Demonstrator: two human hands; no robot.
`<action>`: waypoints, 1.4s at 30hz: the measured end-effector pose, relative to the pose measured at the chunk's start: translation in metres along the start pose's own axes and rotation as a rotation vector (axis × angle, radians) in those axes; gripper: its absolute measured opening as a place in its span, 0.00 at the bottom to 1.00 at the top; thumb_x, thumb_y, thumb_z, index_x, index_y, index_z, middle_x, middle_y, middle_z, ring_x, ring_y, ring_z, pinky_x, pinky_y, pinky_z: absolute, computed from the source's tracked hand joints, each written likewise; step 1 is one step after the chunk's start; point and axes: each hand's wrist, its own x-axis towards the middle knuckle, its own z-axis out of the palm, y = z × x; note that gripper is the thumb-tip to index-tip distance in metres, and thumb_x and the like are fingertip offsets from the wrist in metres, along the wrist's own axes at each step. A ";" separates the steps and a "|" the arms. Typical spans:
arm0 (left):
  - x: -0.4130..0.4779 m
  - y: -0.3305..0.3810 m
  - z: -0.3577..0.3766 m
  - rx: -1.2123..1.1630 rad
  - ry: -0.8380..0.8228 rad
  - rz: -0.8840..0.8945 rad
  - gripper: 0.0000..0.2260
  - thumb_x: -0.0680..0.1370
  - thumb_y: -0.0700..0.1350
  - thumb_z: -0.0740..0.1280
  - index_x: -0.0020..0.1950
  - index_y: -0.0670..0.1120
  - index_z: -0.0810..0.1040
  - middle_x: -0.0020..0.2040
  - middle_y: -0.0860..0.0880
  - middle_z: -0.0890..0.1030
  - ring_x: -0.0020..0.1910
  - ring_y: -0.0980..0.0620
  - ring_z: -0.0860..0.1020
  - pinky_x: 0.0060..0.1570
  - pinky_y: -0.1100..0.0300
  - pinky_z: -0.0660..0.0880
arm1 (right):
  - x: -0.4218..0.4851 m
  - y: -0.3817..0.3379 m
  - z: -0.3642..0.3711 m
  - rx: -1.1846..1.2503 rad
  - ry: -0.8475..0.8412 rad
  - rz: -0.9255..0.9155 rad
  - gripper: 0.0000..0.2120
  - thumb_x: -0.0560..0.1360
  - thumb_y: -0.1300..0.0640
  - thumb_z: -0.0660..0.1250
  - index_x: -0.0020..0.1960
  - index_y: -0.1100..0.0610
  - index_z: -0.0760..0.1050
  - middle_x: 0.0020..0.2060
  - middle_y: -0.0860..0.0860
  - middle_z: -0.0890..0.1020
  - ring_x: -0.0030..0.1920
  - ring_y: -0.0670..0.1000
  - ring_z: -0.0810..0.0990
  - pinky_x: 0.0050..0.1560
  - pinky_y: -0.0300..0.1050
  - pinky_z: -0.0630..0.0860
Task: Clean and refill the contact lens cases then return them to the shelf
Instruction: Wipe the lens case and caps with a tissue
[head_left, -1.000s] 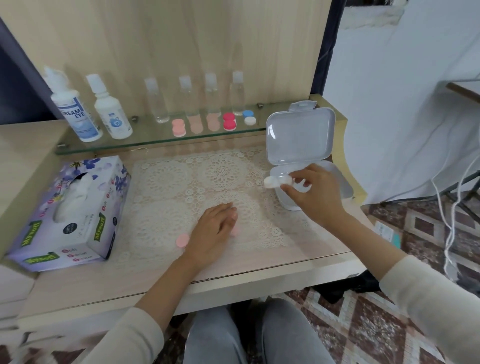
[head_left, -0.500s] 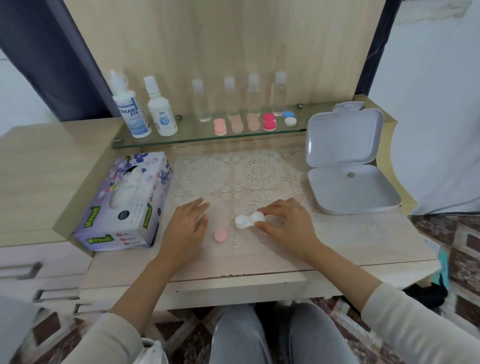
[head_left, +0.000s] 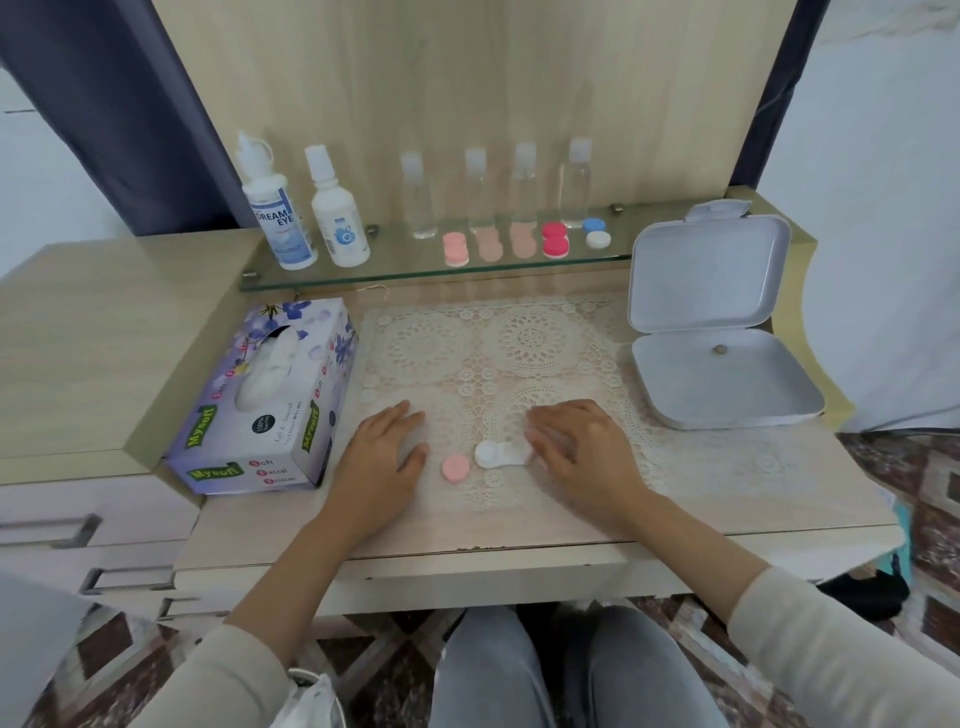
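White lens case (head_left: 501, 453) lies mid-tabletop (head_left: 831, 493), right hand (head_left: 582, 452) at its 3 o'clock, fingers blurred, grip untellable; left hand (head_left: 384, 457) flat, fingers relaxed, empty; I judge it light, slick, so pinch its waist.

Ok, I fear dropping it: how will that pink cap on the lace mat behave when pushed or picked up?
The pink cap looks small and plastic, so it is probably light and stiff. It lies flat on the lace mat, so a push would likely slide or snag it, not roll it. Its low profile may make pinching fiddly.
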 end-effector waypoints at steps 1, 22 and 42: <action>0.002 0.001 -0.004 -0.018 0.006 -0.003 0.18 0.79 0.45 0.61 0.69 0.46 0.67 0.72 0.50 0.64 0.71 0.51 0.60 0.67 0.63 0.52 | 0.003 0.000 -0.001 0.005 0.002 0.014 0.21 0.74 0.46 0.56 0.59 0.57 0.78 0.56 0.49 0.80 0.60 0.49 0.72 0.60 0.41 0.66; 0.045 -0.070 -0.128 0.229 0.134 -0.227 0.11 0.76 0.39 0.64 0.56 0.45 0.80 0.50 0.43 0.81 0.47 0.45 0.76 0.49 0.57 0.70 | 0.054 0.021 0.023 -0.080 -0.059 0.022 0.17 0.76 0.63 0.61 0.64 0.56 0.73 0.66 0.48 0.73 0.70 0.52 0.63 0.68 0.45 0.59; 0.055 -0.073 -0.124 0.322 0.145 -0.205 0.05 0.74 0.40 0.66 0.44 0.45 0.81 0.47 0.45 0.81 0.46 0.46 0.75 0.42 0.57 0.69 | 0.054 0.023 0.025 -0.069 -0.043 0.016 0.17 0.75 0.63 0.62 0.64 0.56 0.74 0.65 0.48 0.73 0.70 0.52 0.64 0.67 0.41 0.58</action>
